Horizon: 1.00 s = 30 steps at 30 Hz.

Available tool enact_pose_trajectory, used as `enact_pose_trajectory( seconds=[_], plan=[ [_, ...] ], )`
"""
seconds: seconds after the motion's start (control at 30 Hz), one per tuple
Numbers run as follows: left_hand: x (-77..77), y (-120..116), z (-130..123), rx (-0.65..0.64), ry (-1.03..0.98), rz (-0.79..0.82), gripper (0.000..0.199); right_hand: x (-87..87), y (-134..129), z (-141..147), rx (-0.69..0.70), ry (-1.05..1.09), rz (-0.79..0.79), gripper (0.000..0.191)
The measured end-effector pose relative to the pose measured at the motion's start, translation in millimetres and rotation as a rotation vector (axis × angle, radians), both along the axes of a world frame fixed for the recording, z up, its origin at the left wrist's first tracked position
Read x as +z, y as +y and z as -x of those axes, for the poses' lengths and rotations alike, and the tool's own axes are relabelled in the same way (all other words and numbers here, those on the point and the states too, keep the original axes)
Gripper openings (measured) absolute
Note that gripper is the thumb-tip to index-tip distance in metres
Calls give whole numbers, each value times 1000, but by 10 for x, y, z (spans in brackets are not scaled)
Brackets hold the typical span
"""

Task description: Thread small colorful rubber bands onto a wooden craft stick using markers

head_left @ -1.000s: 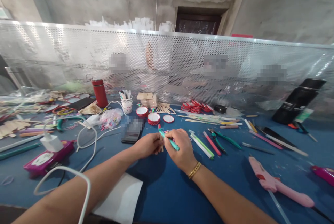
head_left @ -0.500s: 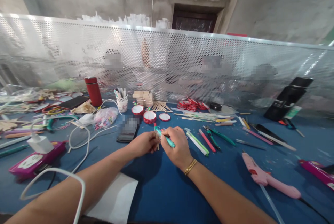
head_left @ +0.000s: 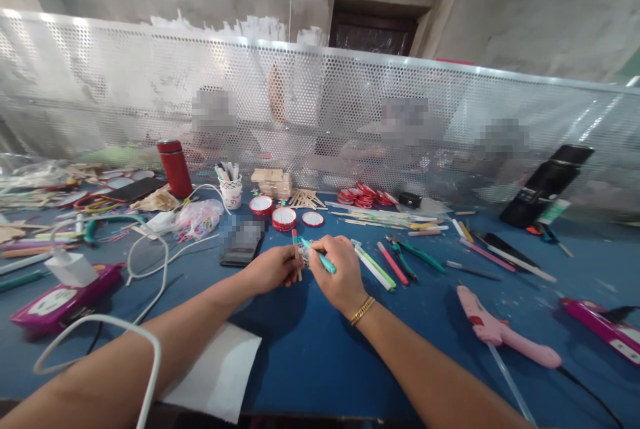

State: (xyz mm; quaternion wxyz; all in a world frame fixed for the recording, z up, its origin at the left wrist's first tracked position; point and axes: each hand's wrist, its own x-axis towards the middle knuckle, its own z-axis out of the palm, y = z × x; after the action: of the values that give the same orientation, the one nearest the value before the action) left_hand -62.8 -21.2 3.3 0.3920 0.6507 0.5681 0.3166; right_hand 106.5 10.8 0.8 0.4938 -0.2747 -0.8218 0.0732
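Near the middle of the blue table, my left hand [head_left: 276,269] is closed on a thin wooden stick [head_left: 295,237] whose upper end is coloured red and green. My right hand [head_left: 340,272] pinches a teal marker [head_left: 325,262], its tip beside the stick's coloured end. A gold bracelet is on my right wrist. Small colourful pieces lie partly hidden behind my fingers. Just beyond the hands are red-rimmed white discs [head_left: 284,217]. Green and white markers [head_left: 377,267] and a red marker [head_left: 393,263] lie right of my right hand.
A dark phone [head_left: 243,242], a white paper [head_left: 220,369] and white cables surround my left arm. To the right lie green-handled pliers [head_left: 423,257] and a pink glue gun [head_left: 505,332]. Farther back stand a red flask [head_left: 175,170], a pen cup [head_left: 231,193] and a perforated metal screen [head_left: 300,109].
The teal marker's tip has shifted slightly away from the stick, showing more of its green band. The whole view has moved a little; both hands keep their holds.
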Motion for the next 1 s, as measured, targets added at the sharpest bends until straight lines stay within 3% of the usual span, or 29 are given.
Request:
enact_pose_trajectory(
  seconds=[0.27,1.0],
  plan=[
    [-2,-1,5,17,29,-12,17,16,-56,8,80,-5,13,8],
    [-10,9,5,10,2,0,16,-13,8,6,-24,-6,7,11]
  ],
)
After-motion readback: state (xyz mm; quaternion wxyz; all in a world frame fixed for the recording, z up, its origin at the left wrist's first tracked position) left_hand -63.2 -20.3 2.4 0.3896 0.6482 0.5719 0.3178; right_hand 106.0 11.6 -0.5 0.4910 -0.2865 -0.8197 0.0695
